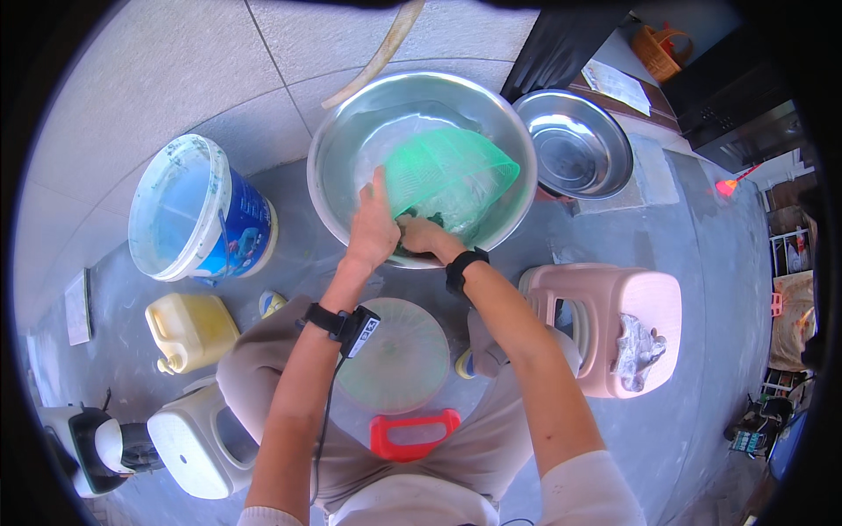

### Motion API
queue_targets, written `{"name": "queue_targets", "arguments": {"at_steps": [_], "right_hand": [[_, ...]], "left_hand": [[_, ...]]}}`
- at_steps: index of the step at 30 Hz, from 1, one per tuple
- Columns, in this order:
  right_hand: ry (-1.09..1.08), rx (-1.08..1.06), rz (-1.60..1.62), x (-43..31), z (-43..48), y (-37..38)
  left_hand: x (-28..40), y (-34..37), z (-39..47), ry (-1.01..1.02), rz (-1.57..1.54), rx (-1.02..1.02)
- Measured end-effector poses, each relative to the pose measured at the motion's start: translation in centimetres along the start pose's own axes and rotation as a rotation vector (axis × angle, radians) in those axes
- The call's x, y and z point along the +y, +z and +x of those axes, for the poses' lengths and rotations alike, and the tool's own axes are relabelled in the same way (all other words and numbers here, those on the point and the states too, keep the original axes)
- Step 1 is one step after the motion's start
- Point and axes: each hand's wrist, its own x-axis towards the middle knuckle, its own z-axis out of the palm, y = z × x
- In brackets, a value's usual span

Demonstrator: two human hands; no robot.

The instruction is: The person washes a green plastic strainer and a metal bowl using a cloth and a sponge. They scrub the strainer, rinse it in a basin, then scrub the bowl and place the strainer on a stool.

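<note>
A green plastic mesh basket lies tilted in a large stainless-steel basin that holds water. My left hand grips the basket's near left rim, one finger pointing up along its side. Just right of it, my right hand reaches over the basin's near edge with curled fingers. Dark, leafy-looking matter shows around these fingertips, at the basket's lower edge; whether the fingers hold any is hidden. Black straps circle both wrists, and a small device with a cable sits on the left one.
A smaller steel basin adjoins at right. To the left stand a water-filled bucket and a yellowish jug. A pink stool, a white stool, a round translucent plastic piece and a red handle are close to my legs.
</note>
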Motion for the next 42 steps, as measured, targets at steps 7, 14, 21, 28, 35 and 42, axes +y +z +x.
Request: {"name": "queue_targets", "arguments": {"at_steps": [7,14,21,28,35,42], "right_hand": [[-0.021,-0.103,1.007,-1.0,-4.0,-2.8],[-0.202,-0.068,1.269,0.1,-10.0,-8.5],[-0.258,0.322,1.053,-5.1,-15.7,-10.3],[-0.413,0.952,-0.380,-9.0,-14.6,-6.4],[-0.510,0.813,-0.636,-7.1,-13.5,-6.2],[-0.440,0.906,-0.582,-4.3,-13.6,-6.9]], "left_hand": [[-1.8,1.7,0.4,0.005,-0.029,0.051],[-2.4,2.7,-0.5,0.004,-0.051,0.131],[-1.4,1.8,-0.8,-0.100,-0.056,0.165],[-1.9,2.5,-1.6,0.135,-0.171,0.237],[-3.5,2.4,-1.9,0.147,-0.101,0.197],[-2.9,1.6,-1.6,0.134,-0.092,0.195]]}}
